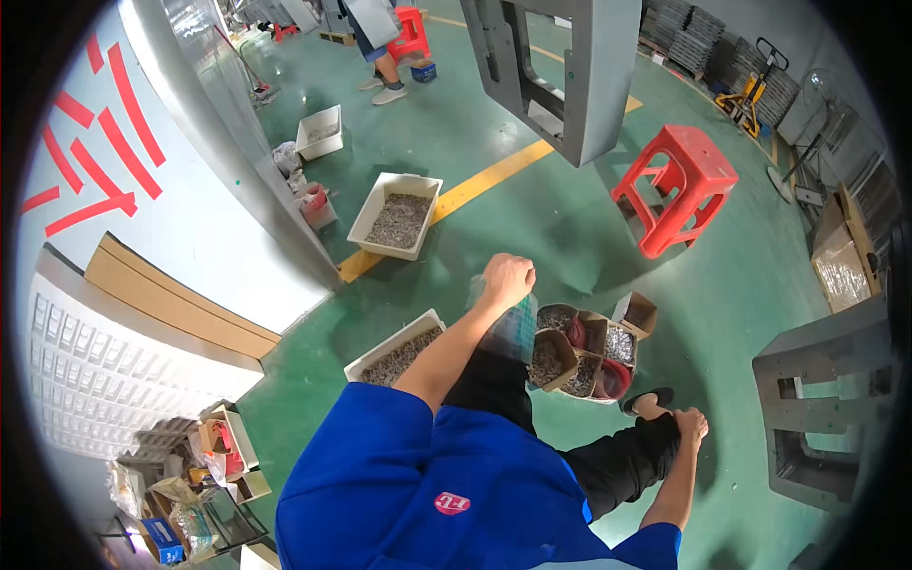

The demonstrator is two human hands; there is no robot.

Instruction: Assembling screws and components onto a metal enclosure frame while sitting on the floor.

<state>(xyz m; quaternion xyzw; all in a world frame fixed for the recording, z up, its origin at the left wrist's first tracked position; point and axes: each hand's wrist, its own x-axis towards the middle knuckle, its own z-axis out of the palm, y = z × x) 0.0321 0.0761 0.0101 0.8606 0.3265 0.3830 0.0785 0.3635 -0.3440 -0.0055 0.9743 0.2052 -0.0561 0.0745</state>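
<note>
My left hand (pixel 510 279) is stretched forward above the floor, its fingers curled closed. What they hold, if anything, is hidden. A see-through greenish plastic sheet or bag (pixel 517 331) shows beside and beneath that wrist; I cannot tell whether the hand grips it. My right hand (pixel 692 426) lies at my bent right knee in black trousers (pixel 627 465), with its fingers bent round the knee. Just ahead of my legs, small open cardboard boxes (pixel 547 365) full of small metal-looking parts stand in a cluster. A red container (pixel 613 380) sits among them.
Cream bins (pixel 429 180) of small parts stand on the green floor ahead and left. A red stool (pixel 679 185) is ahead right, near a grey metal frame (pixel 594 85); another frame (pixel 836 399) is at right. Shelving (pixel 223 522) stands lower left. A person (pixel 375 47) is far ahead.
</note>
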